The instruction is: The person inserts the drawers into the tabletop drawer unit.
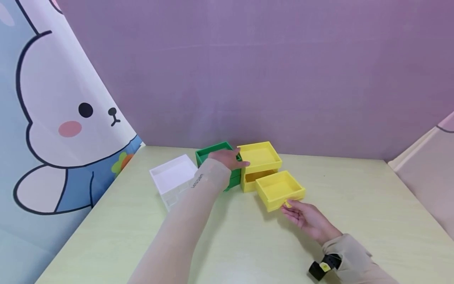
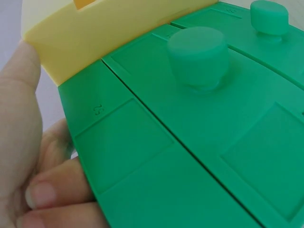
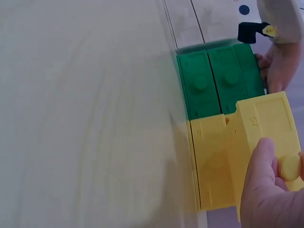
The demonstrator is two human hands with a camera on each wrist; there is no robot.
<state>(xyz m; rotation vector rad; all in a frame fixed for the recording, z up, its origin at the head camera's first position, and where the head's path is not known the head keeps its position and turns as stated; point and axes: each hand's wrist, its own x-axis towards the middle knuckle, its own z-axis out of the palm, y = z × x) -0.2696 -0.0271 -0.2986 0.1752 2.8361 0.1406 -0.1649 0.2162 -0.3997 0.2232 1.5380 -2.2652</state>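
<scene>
My right hand (image 1: 312, 221) pinches the round knob (image 3: 289, 167) of a yellow drawer (image 1: 280, 191), out in front of its cabinet. The yellow cabinet (image 1: 260, 156) shows a dark gap below its top tray. My left hand (image 1: 225, 157) lies over the top of the green drawer cabinet (image 3: 213, 83). In the head view its extended fingers reach the yellow cabinet's left edge. In the left wrist view one fingertip meets a yellow corner, and bent fingers lie by the green edge. The green drawers have round knobs (image 2: 198, 57) and are pushed in.
A white drawer box (image 1: 173, 175) stands left of the green one, partly behind my left forearm. All stand on a pale wooden table (image 1: 354, 213). Behind it hangs a purple cloth (image 1: 266, 71), and a cartoon-printed cloth (image 1: 71, 157) borders the left.
</scene>
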